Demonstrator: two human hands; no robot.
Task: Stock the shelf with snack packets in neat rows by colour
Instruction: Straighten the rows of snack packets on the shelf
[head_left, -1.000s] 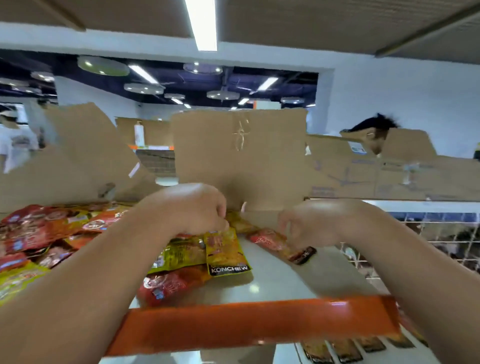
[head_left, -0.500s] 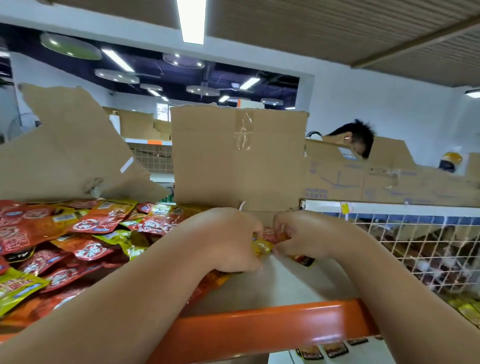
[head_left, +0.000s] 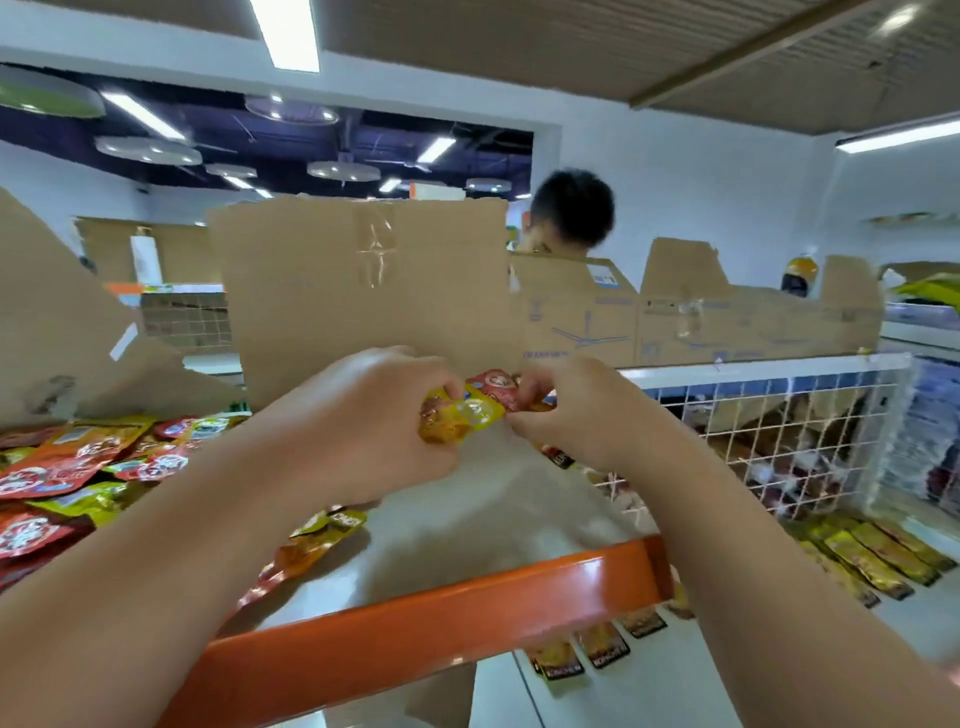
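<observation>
Yellow packet (head_left: 461, 415), pinched by fingers (head_left: 441, 376) of left hand (head_left: 374, 426) and right hand (head_left: 576, 415): glossy crinkled plastic film, glare spots.
Red packet (head_left: 496, 385) behind fingertips: same shiny film.
Loose packets (head_left: 78, 467) left of fingers: glossy, wrinkled.
Shelf board (head_left: 467, 525) below fingers: pale, smooth, faint sheen.
Front rail (head_left: 441, 618), nearer than fingers: orange, smooth, high gloss.
Cardboard panel (head_left: 311, 312) beyond fingers: brown, matt; clear shiny tape (head_left: 375, 249) on it.
Wire mesh (head_left: 753, 415) right of fingers: white-coated.

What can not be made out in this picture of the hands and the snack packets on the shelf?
- Head view: print on the yellow packet, blurred and partly covered by the left hand.
- Head view: most of the red packet, hidden behind the right hand.
- Head view: lower-shelf packets, partly cut off by the orange shelf edge.
- Head view: whatever stands behind the cardboard.
</observation>
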